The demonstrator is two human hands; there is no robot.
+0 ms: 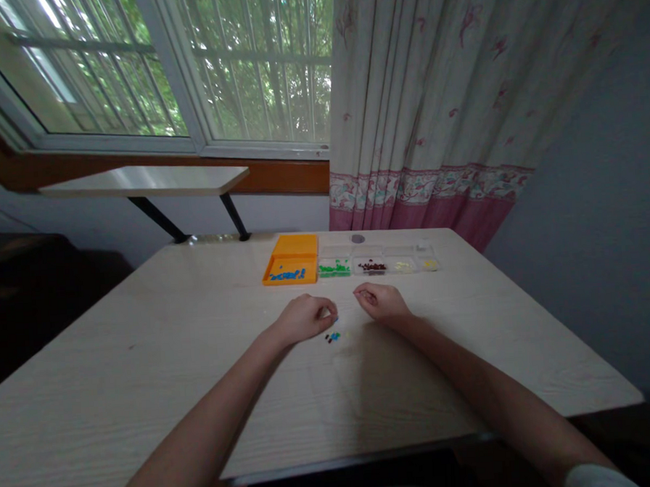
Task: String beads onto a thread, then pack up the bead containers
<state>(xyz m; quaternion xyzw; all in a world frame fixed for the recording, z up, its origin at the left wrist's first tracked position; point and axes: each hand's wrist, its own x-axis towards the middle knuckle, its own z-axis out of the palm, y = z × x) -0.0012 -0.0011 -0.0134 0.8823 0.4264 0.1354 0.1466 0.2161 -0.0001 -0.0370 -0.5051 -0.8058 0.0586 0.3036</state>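
My left hand (305, 317) rests on the pale wooden table (146, 369) with its fingers curled in; something tiny may be pinched at the fingertips, too small to tell. My right hand (379, 301) lies a little to the right, fingers also curled, its contents hidden. Between and just below the hands sits a small cluster of loose beads (333, 337), blue, green and dark. Beyond the hands stands an orange tray (292, 258) with blue beads, and beside it a clear divided box (380, 262) holding green, dark red and yellowish beads.
A small round dark object (358, 238) lies behind the clear box. A narrow shelf (141, 182) on black brackets juts out under the window. A flowered curtain (432, 107) hangs at the back right. The table's edge runs close on the right.
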